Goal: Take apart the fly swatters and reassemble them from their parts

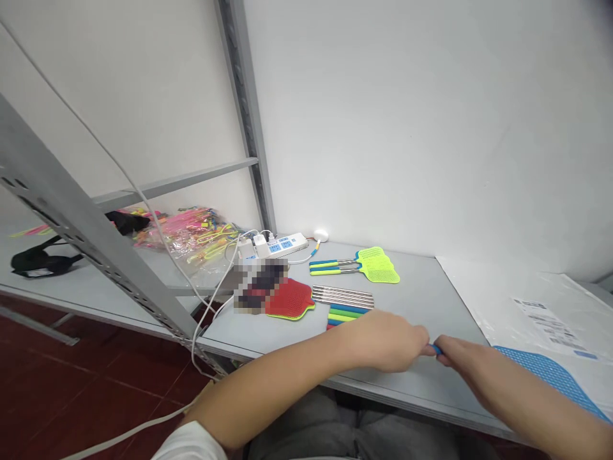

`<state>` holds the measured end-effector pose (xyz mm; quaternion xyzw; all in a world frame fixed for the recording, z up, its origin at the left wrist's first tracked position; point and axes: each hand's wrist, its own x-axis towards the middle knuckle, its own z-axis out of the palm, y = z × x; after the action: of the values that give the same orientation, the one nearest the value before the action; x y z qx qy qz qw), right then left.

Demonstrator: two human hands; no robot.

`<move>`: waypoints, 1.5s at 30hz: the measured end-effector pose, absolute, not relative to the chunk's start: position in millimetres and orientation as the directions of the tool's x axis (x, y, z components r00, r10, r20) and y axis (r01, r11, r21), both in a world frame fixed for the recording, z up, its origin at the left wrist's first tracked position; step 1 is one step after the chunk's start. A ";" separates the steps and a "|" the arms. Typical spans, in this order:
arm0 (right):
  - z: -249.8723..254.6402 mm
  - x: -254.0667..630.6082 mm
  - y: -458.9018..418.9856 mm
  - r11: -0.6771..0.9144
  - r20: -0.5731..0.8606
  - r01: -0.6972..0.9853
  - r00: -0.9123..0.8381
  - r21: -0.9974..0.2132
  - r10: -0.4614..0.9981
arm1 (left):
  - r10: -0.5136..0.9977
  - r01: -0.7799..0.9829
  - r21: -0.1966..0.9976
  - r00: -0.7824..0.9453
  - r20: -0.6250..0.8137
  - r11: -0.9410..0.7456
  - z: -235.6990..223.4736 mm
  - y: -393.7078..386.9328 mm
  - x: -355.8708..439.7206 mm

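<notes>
Lower centre of frame: blue fly swatter (pixel 550 374) handle is pinched between left hand (pixel 387 342) and right hand (pixel 462 358), fingers closed on it. Paper label print at right is unreadable.

Open grey table (pixel 421 300) stretches clear ahead between the green swatters (pixel 378 264) and the white sheet (pixel 517 300); leftward, metal rods (pixel 342 296), a red swatter head (pixel 290 299) and the slanting shelf post (pixel 96 236) crowd the way.
</notes>
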<state>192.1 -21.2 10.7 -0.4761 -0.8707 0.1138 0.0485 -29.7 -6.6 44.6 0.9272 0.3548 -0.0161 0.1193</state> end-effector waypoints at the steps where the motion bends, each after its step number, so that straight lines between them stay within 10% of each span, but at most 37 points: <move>1: 6.5 188.8 -22.2 0.563 -0.039 0.794 -0.586 -0.230 0.809 | 0.654 0.671 0.242 0.740 -0.156 -0.701 43.6 -9.0 -34.3; 14: 3.5 135.5 -15.7 0.860 0.205 0.375 -0.925 0.346 0.321 | 0.721 0.646 0.629 0.667 -0.190 -0.432 36.3 -47.1 -91.1; 23: 15.5 134.4 -11.0 0.893 0.131 0.227 -0.973 0.388 0.190 | 0.494 0.368 0.826 0.671 -0.554 0.426 18.4 -62.2 -98.6; 27: 25.2 124.6 -4.4 0.911 0.051 0.273 -0.961 0.309 0.271 | 0.763 0.524 0.851 0.544 -0.350 0.017 19.8 -63.8 -97.7; 32: 58.1 112.7 13.2 0.692 -0.141 0.661 -0.745 -0.291 0.652 | 0.909 0.911 0.149 0.345 0.233 -0.384 44.7 -43.6 -80.4; 36: 87.0 126.5 37.5 0.368 -0.297 0.632 -0.699 -0.682 0.650 | 0.768 0.825 -0.086 0.554 0.321 -0.559 72.7 -9.5 -65.0; 39: 95.3 145.8 53.1 0.257 -0.389 0.675 -0.648 -0.692 0.655 | 0.735 0.771 -0.103 0.631 0.248 -0.628 82.0 19.8 -55.1; 45: 70.1 159.5 44.0 0.539 -0.255 0.744 -0.653 -0.395 0.714 | 0.640 0.640 -0.017 0.766 -0.066 -0.768 70.0 45.3 -53.2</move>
<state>159.5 44.0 70.1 -0.4156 -0.8767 0.2401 -0.0313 -53.2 45.3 70.0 0.9396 0.3406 -0.0340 0.0035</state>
